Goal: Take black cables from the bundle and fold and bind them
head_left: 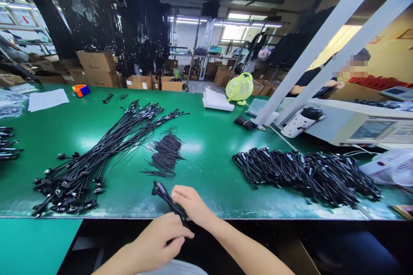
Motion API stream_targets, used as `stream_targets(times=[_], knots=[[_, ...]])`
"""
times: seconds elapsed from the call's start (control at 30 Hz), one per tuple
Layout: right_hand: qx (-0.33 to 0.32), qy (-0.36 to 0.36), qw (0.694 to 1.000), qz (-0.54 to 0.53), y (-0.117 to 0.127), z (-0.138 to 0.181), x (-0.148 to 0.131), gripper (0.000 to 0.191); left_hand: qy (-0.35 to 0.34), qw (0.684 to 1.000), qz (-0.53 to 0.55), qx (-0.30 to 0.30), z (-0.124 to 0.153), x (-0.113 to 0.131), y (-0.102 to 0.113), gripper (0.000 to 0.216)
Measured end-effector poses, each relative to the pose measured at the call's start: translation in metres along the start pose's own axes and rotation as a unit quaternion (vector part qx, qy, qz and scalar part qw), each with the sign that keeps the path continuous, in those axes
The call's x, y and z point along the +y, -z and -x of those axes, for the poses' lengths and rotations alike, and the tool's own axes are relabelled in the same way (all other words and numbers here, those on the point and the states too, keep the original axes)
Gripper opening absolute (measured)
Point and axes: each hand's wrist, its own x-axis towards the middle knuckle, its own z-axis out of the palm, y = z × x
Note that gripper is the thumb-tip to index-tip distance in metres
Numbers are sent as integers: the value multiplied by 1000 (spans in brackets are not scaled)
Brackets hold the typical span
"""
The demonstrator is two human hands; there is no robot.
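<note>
A folded black cable (166, 197) is between my two hands at the front edge of the green table, its connector end pointing up and to the left. My right hand (193, 207) is closed round it from the right, the thumb lying along its side. From the left, my left hand (163, 235) closes on the lower part of the same cable, with its fingers curled. The palms hide much of the bundle. Just beyond lies a pile of short black ties (166, 154). Long loose black cables (112, 146) are spread to the left.
To the right lies a heap of folded black cables (303, 174). Behind it stand a spotted bottle (298, 123), a white machine (355, 124) and slanted white posts. A green fan (239, 88) and white papers (217, 99) are further back. Another person (318, 81) works at the far right.
</note>
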Motion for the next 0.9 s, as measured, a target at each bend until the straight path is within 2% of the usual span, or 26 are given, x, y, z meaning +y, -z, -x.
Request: stream_targets(times=[0.07, 0.13, 0.27, 0.4, 0.5, 0.57, 0.67, 0.77, 0.83, 0.9], knots=[[35, 36, 998, 39, 5, 1, -4, 37, 64, 995, 70, 16, -5, -13, -8, 44], [70, 92, 987, 109, 7, 4, -7, 34, 113, 976, 169, 72, -9, -26, -9, 53], [80, 169, 965, 184, 5, 8, -2, 35, 114, 957, 225, 147, -19, -30, 4, 48], [98, 149, 963, 200, 0, 8, 3, 36, 125, 931, 285, 189, -32, -20, 10, 49], [64, 125, 970, 199, -5, 9, 8, 36, 100, 903, 341, 240, -41, -21, 9, 52], [50, 102, 974, 195, -8, 10, 16, 39, 102, 891, 374, 237, -45, -27, 7, 55], [56, 57, 976, 200, -12, 13, 30, 27, 125, 871, 426, 212, -46, -34, 0, 54], [74, 56, 975, 203, -12, 14, 39, 24, 139, 859, 458, 179, -46, -34, -5, 55], [91, 81, 973, 194, -12, 14, 39, 23, 140, 865, 455, 159, -47, -34, -5, 54], [106, 108, 971, 187, -10, 13, 37, 21, 133, 884, 421, 154, -49, -35, 0, 54]])
